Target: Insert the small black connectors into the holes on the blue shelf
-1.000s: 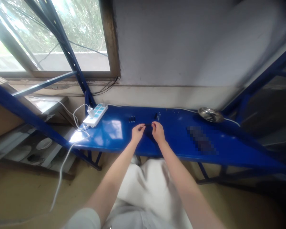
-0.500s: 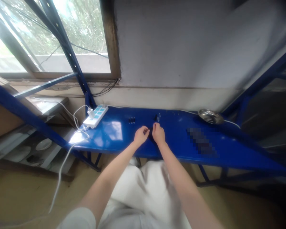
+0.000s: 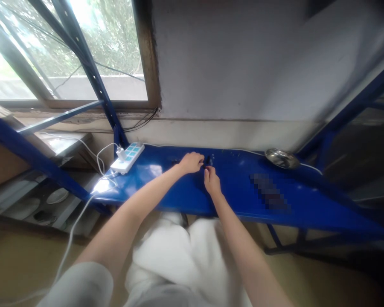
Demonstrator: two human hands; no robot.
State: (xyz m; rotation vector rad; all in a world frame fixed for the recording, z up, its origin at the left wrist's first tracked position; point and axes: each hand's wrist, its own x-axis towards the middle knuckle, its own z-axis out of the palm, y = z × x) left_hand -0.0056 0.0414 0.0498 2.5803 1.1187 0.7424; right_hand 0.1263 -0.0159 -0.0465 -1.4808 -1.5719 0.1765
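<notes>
Over the blue table (image 3: pixel 166 194), my left hand (image 3: pixel 192 163) reaches in with its fingers bent together, their tips beside a small dark piece (image 3: pixel 208 159). Whatever those fingers hold is too small to make out. My right hand (image 3: pixel 212 181) is just below and to the right, thumb and finger pinched around something tiny and dark that I cannot name. A few small clear bits (image 3: pixel 212 157) lie just beyond both hands. Several small dark pieces (image 3: pixel 175 162) further left are mostly covered by my left wrist.
A white power strip (image 3: pixel 128 157) with a plugged-in cord sits at the table's left end. At the back right is a shiny metal bowl (image 3: pixel 281 158), with a blurred-out dark object (image 3: pixel 270 192) in front of it. Blue frame posts (image 3: pixel 91 68) rise at the sides.
My left hand has moved up and forward, its forearm now covering the row of dark pieces. My right hand has stayed nearly in place, slightly lower.
</notes>
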